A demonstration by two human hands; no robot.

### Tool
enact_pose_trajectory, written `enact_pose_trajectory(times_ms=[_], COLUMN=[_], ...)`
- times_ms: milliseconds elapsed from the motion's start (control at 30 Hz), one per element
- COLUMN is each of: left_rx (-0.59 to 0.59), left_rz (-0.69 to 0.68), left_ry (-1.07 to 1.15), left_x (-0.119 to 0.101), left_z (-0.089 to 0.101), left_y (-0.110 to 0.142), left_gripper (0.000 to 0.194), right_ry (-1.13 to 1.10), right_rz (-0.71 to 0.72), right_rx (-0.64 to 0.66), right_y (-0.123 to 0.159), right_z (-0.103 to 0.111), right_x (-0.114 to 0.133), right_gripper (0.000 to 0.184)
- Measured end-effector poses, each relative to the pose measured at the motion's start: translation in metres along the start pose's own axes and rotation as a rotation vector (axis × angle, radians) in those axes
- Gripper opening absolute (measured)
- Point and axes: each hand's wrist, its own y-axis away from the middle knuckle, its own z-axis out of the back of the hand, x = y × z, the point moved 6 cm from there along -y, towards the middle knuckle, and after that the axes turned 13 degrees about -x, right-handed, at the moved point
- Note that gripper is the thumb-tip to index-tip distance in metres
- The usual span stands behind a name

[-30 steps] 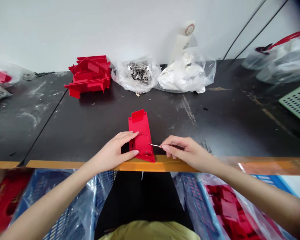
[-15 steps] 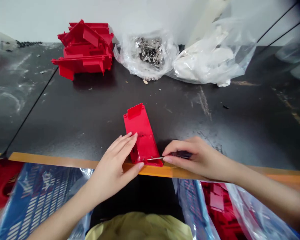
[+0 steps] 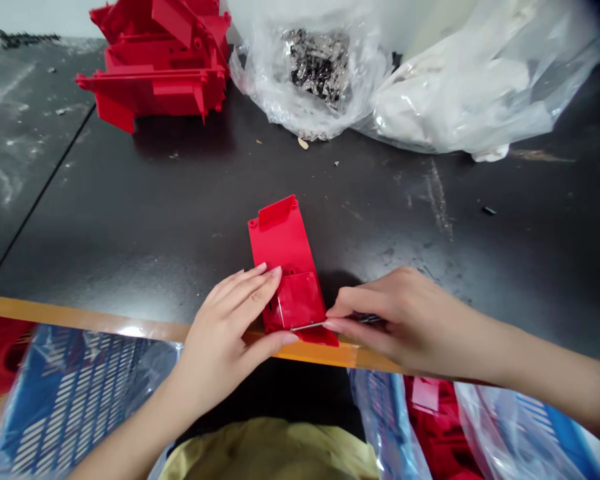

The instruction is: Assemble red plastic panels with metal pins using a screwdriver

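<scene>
I view the workstation through the head camera. The red plastic part [image 3: 280, 243] lies on the black bench [image 3: 205, 207] at the near edge, its lower end over the orange strip [image 3: 90, 320] and its far end angled slightly left. A short flap [image 3: 277, 212] stands at the far end; a raised block [image 3: 300, 299] occupies the near half.

Left hand [image 3: 235, 320]: grasping the red plastic part. I see the fingers laid over the block's left side and the thumb at its near end.

Right hand [image 3: 405, 317]: closed around a thin metal tool [image 3: 307, 326], pinched between thumb and index finger. The shaft points left along the block's near edge, its tip just beside the left thumb.

At the rear I note, left to right, a stack of red parts [image 3: 165, 87], a clear bag [image 3: 300, 123] of small shiny pieces, and a second bag [image 3: 555, 87] with white contents. A small black piece [image 3: 489, 211] lies to the right. Below the bench, a blue crate [image 3: 70, 393] sits at left.
</scene>
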Motion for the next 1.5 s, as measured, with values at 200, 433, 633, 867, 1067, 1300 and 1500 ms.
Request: enact_pose_trajectory(times_ms=[200,433,633,867,1067,1300,1500], left_rx=[-0.017,0.053,0.131,0.135,0.088,0.08,0.123], left_rz=[0.001,0.062,0.057,0.119,0.177,0.094,0.051], left_ry=[-0.021,-0.037,-0.007,-0.004,0.029,-0.029,-0.025], left_x=[0.0,-0.002,-0.002,0.0,0.0,-0.004,-0.006], left_z=[-0.001,-0.001,0.0,0.001,0.001,-0.002,-0.002], left_y=[-0.001,0.002,0.001,0.001,-0.001,-0.004,-0.002], left_gripper=[0.059,0.059,0.06,0.061,0.057,0.051,0.058], right_ry=[0.048,-0.066,-0.154,-0.269,-0.304,-0.351,-0.346], right_rz=[-0.015,-0.122,-0.143,-0.111,-0.175,-0.205,-0.101], right_rx=[-0.005,-0.007,-0.016,0.023,-0.023,-0.054,-0.019], right_y=[0.005,0.004,0.007,0.007,0.008,0.009,0.005], right_z=[-0.004,-0.006,-0.011,-0.009,-0.004,-0.004,-0.005], right_x=[0.002,-0.002,-0.006,-0.01,-0.019,-0.019,-0.016], right_gripper=[0.022,0.026,0.025,0.024,0.017,0.014,0.009])
